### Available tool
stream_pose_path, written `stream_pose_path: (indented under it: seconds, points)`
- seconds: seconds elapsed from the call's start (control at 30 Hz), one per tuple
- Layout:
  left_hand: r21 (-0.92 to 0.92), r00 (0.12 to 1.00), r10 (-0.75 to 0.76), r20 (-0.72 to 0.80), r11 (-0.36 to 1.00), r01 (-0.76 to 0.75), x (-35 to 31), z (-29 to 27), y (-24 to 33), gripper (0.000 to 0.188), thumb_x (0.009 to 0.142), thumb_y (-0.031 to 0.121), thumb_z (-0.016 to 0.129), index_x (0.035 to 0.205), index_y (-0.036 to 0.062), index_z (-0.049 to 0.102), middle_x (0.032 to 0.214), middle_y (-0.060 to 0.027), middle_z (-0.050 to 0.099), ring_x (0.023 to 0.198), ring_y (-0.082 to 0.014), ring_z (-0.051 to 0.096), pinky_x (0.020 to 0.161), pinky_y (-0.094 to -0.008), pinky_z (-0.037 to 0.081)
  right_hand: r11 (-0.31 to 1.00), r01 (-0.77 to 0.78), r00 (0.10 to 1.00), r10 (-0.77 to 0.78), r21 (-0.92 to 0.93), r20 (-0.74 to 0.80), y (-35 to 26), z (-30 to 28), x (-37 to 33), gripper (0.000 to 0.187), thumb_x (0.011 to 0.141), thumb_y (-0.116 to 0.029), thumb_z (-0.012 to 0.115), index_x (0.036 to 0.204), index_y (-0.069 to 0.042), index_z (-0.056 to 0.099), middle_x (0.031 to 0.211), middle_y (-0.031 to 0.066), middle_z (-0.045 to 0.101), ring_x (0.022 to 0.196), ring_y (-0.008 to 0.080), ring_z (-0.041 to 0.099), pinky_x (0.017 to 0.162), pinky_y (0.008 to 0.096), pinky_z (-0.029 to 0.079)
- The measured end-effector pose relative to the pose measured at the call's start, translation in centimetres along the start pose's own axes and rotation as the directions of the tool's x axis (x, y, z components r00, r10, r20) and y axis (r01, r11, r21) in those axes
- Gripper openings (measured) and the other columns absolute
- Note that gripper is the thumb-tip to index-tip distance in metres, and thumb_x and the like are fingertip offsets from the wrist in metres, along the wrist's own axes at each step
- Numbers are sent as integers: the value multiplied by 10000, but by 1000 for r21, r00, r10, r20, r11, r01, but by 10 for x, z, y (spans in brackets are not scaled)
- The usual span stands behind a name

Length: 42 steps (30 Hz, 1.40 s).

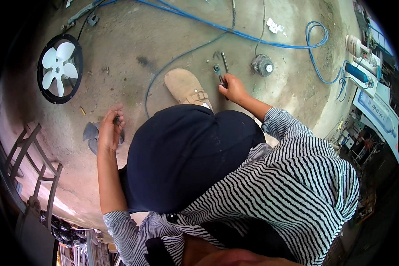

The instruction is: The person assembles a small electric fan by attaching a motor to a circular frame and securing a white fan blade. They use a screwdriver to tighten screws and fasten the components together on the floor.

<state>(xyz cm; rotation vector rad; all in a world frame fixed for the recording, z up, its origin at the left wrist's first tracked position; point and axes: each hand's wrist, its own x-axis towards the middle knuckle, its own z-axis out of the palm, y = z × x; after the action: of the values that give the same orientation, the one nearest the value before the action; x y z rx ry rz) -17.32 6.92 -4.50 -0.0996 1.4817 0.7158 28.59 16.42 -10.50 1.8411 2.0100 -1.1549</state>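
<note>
My right hand is closed round the handle of a ratchet wrench low over the floor, its round head pointing away from me. Beside it is a long slim metal bar, partly behind my fingers; whether I grip that too I cannot tell. My left hand is turned palm up with fingers curled round something small and dark, too small to name. Under that hand lies a grey fan blade, partly covered. A round motor with a pale centre rests to the right of the ratchet wrench.
A white-bladed fan in a black ring is at the far left. Blue hose crosses the floor. Near my left side stands a metal frame. A light-coloured machine stands at the right edge. My tan shoe is between my hands.
</note>
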Motion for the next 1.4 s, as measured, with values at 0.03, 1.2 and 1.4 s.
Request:
stream_pose_path:
  seconds: [0.03,1.2,1.4]
  points:
    - [9,1000,9,-3,1000,-9,-7,2,2,290,986,130,484,1226,40,621,905,34,589,773,-49,551,698,-200,490,1000,-16,999,17,7,-42,9,-4,-4,273,775,-212,706,880,-7,559,914,216,635,835,415,615,746,493,485]
    - [851,869,354,346,273,-450,-97,28,-43,252,956,219,524,1051,67,700,942,-150,701,865,-283,684,719,-408,525,598,280,953,-270,751,-140,-234,-103,-21,472,937,-107,648,1342,-39,415,965,72,576,729,131,608,604,249,490]
    - [925,934,43,355,130,-357,-169,73,-72,221,887,170,573,973,70,750,1017,-154,727,965,-298,709,774,-403,565,356,767,595,-705,534,-385,-364,-142,-104,642,976,-78,568,1490,-47,185,996,151,578,666,144,572,548,236,475]
